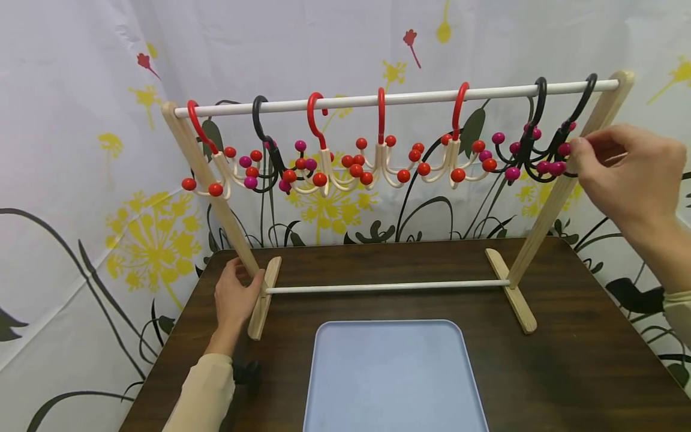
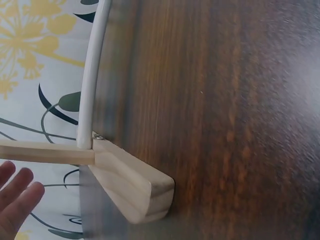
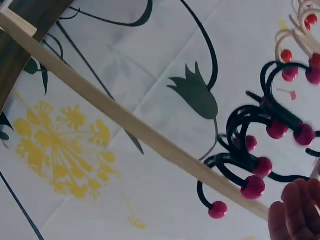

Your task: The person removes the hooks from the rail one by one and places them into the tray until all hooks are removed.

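Note:
Several ball-tipped multi-arm hooks hang from the white top rod of a wooden rack. Some are cream with red hooks and red balls, such as the leftmost cream hook; others are black with magenta balls. My right hand is at the rightmost black hook, fingertips and thumb curled together at one of its arms; the fingers hide that arm's end. In the right wrist view the fingers meet the arm too. At the left post, low by its foot, my left hand has its fingers loosely extended.
A pale blue tray lies on the dark wooden table in front of the rack. A white lower rod joins the two feet, the right foot included. Behind hangs a floral-patterned cloth.

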`<state>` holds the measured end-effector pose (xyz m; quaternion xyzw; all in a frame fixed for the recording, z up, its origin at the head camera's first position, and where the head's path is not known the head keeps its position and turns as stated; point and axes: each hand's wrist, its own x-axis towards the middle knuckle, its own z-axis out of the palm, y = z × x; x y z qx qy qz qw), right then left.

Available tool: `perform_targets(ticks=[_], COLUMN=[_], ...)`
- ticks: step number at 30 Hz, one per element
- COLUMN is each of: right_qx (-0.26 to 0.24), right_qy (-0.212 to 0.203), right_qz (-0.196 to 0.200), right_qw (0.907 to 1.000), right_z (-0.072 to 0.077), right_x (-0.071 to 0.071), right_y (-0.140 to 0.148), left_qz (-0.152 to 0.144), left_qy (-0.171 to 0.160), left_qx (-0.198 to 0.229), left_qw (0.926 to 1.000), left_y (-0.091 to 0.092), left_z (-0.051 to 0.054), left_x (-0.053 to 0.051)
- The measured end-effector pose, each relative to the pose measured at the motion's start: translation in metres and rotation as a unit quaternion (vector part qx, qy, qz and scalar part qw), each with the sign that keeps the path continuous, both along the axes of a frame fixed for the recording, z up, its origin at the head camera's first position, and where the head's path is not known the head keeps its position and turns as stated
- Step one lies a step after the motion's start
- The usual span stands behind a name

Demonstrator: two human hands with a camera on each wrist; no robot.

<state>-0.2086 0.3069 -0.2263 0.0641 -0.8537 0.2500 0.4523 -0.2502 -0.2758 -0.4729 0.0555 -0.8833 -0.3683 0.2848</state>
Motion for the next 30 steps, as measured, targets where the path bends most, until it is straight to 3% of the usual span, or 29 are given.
perform_targets(ticks=[7, 11, 15, 20, 30], right_qx=[0.004, 0.027, 0.047, 0.049, 0.02], right_qy=[-0.123, -0.205, -0.247, -0.238, -0.155], right_qz=[-0.037, -0.062, -0.08, -0.101, -0.071], right_qw=[0.9917, 0.9764, 0.9646, 0.9648, 0.9852], right_z=[0.02, 0.027, 0.03, 0.033, 0.034], right_x=[-0.016, -0.023, -0.028, -0.034, -0.04], right_y=[0.008, 0.009, 0.007, 0.007, 0.006], left_qz=[0.041, 0.061, 0.081, 0.097, 0.105], left_qy=[0.02, 0.039, 0.041, 0.051, 0.049], left_qx=[-0.011, -0.014, -0.024, -0.024, -0.031], left_qw=[0.9989, 0.9973, 0.9956, 0.9937, 0.9927], left_y=[0.003, 0.005, 0.006, 0.006, 0.007], left_z=[-0.001, -0.002, -0.003, -0.005, -0.007], left_x=[-0.007, -0.009, -0.011, -0.012, -0.014])
